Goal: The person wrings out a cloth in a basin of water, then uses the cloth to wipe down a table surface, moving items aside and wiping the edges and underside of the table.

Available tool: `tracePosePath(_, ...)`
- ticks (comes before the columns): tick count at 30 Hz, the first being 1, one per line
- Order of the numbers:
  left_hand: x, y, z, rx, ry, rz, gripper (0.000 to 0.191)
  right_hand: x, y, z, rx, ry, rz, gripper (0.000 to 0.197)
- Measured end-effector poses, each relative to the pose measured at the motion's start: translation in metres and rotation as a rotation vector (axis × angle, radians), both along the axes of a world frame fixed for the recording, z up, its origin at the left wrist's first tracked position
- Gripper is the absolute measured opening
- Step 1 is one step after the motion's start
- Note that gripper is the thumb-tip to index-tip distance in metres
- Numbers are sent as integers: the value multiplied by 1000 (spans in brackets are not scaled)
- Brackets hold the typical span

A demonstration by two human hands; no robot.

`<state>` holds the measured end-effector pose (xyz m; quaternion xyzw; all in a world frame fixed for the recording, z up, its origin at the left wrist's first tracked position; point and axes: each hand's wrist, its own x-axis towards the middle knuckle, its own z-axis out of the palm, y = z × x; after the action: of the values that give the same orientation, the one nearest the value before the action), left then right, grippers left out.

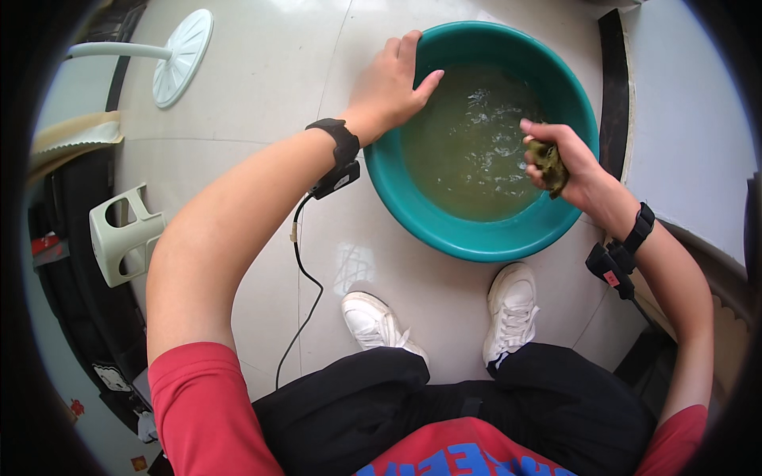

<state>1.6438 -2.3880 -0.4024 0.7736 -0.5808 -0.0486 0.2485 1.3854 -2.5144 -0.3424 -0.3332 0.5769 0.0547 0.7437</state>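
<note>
A round green plastic basin (476, 244) stands on the tiled floor, with cloudy yellowish-green water (464, 160) in it; the water's surface is rippled on the right. My left hand (396, 83) rests on the basin's upper left rim, its thumb reaching over the inside and its fingers along the edge. Over the right side of the basin, my right hand (562, 157) is closed around a crumpled olive-green wet clump (549, 166), perhaps a cloth; I cannot tell which. The clump is above the water.
My white shoes (512, 315) are just below the basin. A pale plastic stool (113, 238) lies tipped at the left, and a white round stand base (184, 59) is at the upper left. A black cable (309, 279) hangs from the left wrist device. A white panel (684, 131) borders the right.
</note>
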Motion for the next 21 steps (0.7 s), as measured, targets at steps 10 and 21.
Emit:
tracePosePath(10,1,-1,0,-3,23,-7,60,-2,7,-20,102,-91,43,17)
tracePosePath(21,0,-2,3,30,35,-2,59,8,8,-7,35,-39,217,18)
